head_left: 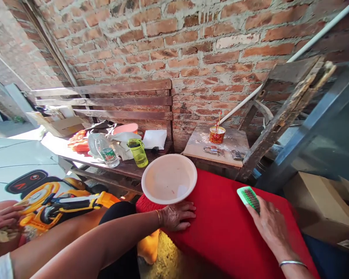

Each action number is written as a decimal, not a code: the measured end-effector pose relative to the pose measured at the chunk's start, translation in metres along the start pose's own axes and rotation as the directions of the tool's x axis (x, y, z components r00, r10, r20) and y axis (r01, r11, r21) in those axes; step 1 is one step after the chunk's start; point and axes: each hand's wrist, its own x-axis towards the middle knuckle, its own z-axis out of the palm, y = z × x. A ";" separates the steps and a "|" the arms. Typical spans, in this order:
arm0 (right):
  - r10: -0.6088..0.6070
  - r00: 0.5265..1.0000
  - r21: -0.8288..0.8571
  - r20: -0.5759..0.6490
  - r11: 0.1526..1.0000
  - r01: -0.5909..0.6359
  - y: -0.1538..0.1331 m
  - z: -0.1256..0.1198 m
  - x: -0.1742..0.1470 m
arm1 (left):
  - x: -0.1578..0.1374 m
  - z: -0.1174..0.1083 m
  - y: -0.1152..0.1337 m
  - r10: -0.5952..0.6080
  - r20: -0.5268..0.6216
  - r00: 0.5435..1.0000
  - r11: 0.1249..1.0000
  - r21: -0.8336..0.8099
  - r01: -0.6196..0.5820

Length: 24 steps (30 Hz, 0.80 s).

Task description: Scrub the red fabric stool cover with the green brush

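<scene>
My left hand [178, 215] lies flat on the red cloth [218, 217], its fingers stretched out just below the rim of a white plastic basin [154, 193]. A little water seems to be in the basin, though I cannot tell how much. Over the right part of the cloth, my right hand [272, 224] is closed around a green scrubbing brush [248, 197]. The brush is tilted, with its dark bristle side partly showing; part of it is hidden by the fingers.
A wooden bench [125, 170] holds a clear plastic bottle [106, 151], a green cup [139, 153] and a carton [66, 126]. Padlocks [211, 150] and a red tin [217, 135] sit on a small table. Another person's hand [6, 219] is by a yellow toy [40, 201]. Cardboard boxes [322, 209] stand right.
</scene>
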 end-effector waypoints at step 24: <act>-0.206 0.969 0.110 0.138 0.975 0.192 -0.170 0.009 0.059 | 0.001 0.012 -0.006 0.027 -0.019 0.999 0.991 0.135 -0.025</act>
